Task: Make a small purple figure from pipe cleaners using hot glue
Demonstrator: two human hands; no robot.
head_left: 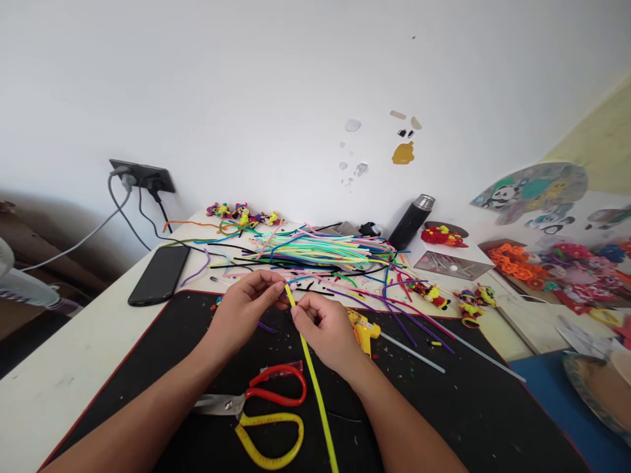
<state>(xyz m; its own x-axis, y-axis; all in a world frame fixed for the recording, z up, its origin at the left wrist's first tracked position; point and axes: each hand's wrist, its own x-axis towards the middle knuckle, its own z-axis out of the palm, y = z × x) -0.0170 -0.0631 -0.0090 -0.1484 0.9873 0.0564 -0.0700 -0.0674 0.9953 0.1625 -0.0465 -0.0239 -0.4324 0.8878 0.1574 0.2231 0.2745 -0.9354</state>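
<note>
Two bare hands work on one long yellow fuzzy stem (pixel 318 397) above the black mat (pixel 428 401) on the white bench (pixel 46 335). The left hand (pixel 244 309) has its grip closed, with the thumb and a finger pinching at the top end of the stem. The right hand (pixel 328 328) has its grip closed too, and it pinches the stem just below. From there the rest of the stem slants down over the mat, nearly straight, just beside the scissors (pixel 238 402). It looks like the step in hand is getting the top end set between the fingers, maybe to bend or shape it. I can't tell if a tiny bit of something else is in the left fingers, because they hide it. The next move calls for small, soft finger work: one hand has to keep the stem steady while the other turns or presses the tip. The loose long part needs to keep away from the scissors' handles, or it could catch. The yellow glue gun (pixel 366 332) lies just past the right hand, so that hand should mind it, as it might be hot.
</note>
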